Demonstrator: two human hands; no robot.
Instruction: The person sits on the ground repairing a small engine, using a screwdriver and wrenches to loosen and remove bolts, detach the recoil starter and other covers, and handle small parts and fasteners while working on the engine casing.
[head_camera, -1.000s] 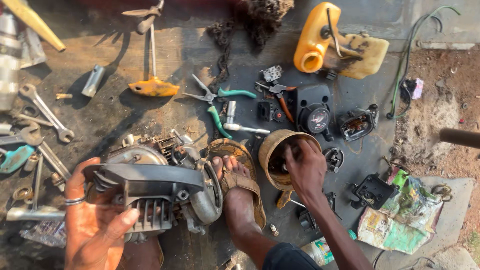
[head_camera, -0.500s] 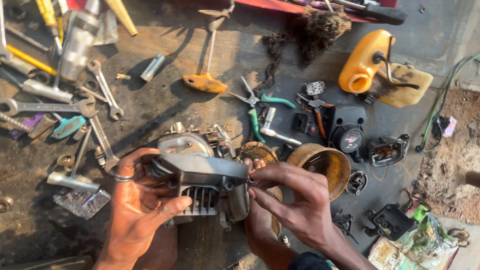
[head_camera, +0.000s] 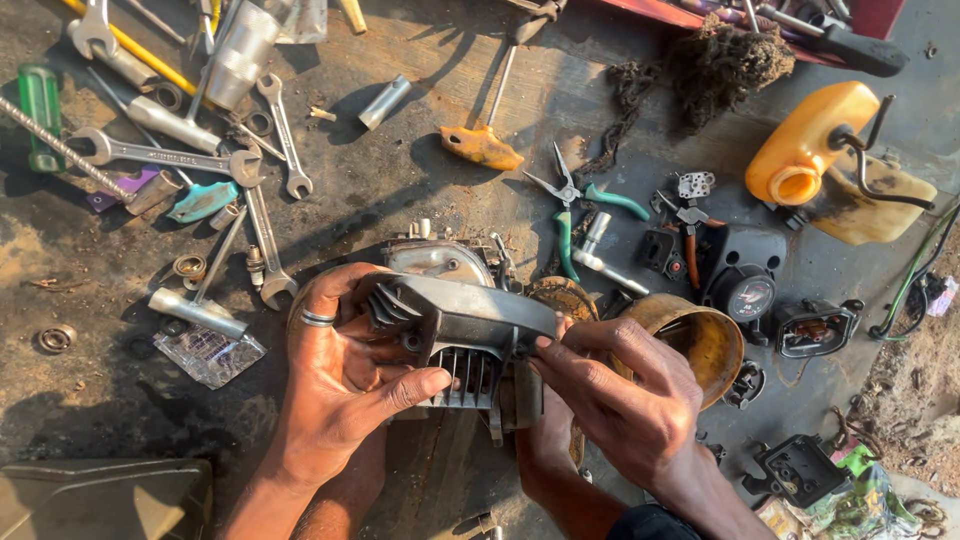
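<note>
A small grey finned engine block (head_camera: 455, 320) is held up over the dark oily ground. My left hand (head_camera: 340, 375), with a ring on one finger, grips its left side, thumb laid across the cooling fins. My right hand (head_camera: 615, 390) pinches the block's right end with fingertips and thumb. A foot in a sandal (head_camera: 560, 300) shows partly under the engine. A rusty round tin (head_camera: 690, 335) sits just right of my right hand.
Spanners (head_camera: 165, 155), sockets and a plastic bag (head_camera: 210, 355) lie at the left. An orange-handled screwdriver (head_camera: 485, 140), green-handled pliers (head_camera: 570, 215), a yellow tank (head_camera: 815, 150), a black gauge (head_camera: 745, 290) and small black parts lie beyond and to the right.
My right hand left the rusty tin and came onto the engine's right end. The engine has been lifted and held between both hands. The view shifted, so the tools moved right.
</note>
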